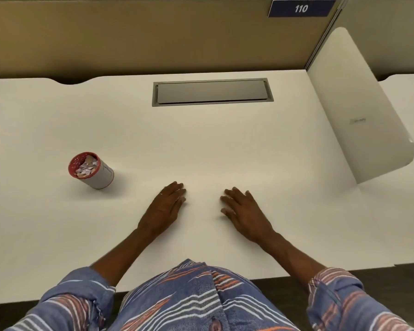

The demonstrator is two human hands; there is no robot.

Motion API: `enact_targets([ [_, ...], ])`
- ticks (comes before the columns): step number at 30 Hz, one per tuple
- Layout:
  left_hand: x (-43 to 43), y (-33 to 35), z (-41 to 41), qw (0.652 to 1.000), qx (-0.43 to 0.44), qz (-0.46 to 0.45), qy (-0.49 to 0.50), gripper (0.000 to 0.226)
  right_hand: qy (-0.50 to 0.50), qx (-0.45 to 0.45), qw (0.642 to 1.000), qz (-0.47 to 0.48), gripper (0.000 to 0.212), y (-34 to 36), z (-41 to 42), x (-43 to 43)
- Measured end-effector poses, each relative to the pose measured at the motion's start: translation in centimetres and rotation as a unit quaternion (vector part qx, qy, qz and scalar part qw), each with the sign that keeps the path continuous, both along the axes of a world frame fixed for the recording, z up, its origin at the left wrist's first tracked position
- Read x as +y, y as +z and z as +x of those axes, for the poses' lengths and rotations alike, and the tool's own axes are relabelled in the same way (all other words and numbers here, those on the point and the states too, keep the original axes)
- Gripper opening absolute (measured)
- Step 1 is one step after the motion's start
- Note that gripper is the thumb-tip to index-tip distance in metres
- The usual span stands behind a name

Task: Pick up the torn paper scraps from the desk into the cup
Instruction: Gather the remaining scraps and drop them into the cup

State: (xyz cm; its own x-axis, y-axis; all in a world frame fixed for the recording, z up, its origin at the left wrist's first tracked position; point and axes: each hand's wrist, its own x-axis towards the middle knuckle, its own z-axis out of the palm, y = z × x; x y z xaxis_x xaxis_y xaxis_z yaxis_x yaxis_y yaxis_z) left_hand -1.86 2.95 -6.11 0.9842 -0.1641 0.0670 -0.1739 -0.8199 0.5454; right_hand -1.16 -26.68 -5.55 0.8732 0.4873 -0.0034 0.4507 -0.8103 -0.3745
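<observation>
Cup (pixel 91 170) with red rim, filled with torn paper scraps (pixel 86 166), upright on the white counter (pixel 225 144), well left of both hands. Left hand (pixel 166 206) and right hand (pixel 245 211) lie flat, fingers (pixel 177 187) straight, holding nothing. Blue sign (pixel 301 8) on the partition reads "110".
</observation>
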Motion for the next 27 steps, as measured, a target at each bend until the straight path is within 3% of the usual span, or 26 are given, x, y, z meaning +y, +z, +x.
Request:
enact_targets([
  [3, 1.2, 0.5, -0.6, 0.985, -0.03, 0.165, -0.042, 0.038, 0.033, 0.069, 0.994, -0.081, 0.057, 0.1, -1.3, -1.3],
  [5, 1.8, 0.8, -0.8, 0.976, -0.021, 0.208, -0.056, 0.044, 0.052, 0.076, 0.992, -0.084, 0.055, 0.2, -1.9, -1.6],
  [10, 2.9, 1.0, -0.6, 0.969, -0.011, 0.195, -0.15, 0.051, 0.055, 0.055, 0.996, -0.031, 0.063, 0.7, -3.4, -1.7],
  [13, 3.2, 1.0, -0.7, 0.969, 0.039, 0.194, -0.146, 0.052, 0.066, 0.024, 0.997, -0.028, 0.064, 0.9, -3.5, -2.0],
  [16, 3.6, 1.2, -0.8, 0.967, 0.052, 0.197, -0.155, 0.076, 0.072, 0.003, 0.997, -0.035, 0.063, 1.5, -3.3, -1.9],
  [18, 3.8, 1.9, -0.6, 0.964, 0.036, 0.205, -0.163, 0.081, 0.066, -0.005, 0.997, -0.049, 0.065, 2.0, -3.2, -1.7],
  [27, 3.7, 2.5, 1.0, 0.967, 0.011, 0.196, -0.161, 0.052, 0.018, 0.018, 0.993, -0.112, 0.042, 2.6, -2.0, 0.5],
])
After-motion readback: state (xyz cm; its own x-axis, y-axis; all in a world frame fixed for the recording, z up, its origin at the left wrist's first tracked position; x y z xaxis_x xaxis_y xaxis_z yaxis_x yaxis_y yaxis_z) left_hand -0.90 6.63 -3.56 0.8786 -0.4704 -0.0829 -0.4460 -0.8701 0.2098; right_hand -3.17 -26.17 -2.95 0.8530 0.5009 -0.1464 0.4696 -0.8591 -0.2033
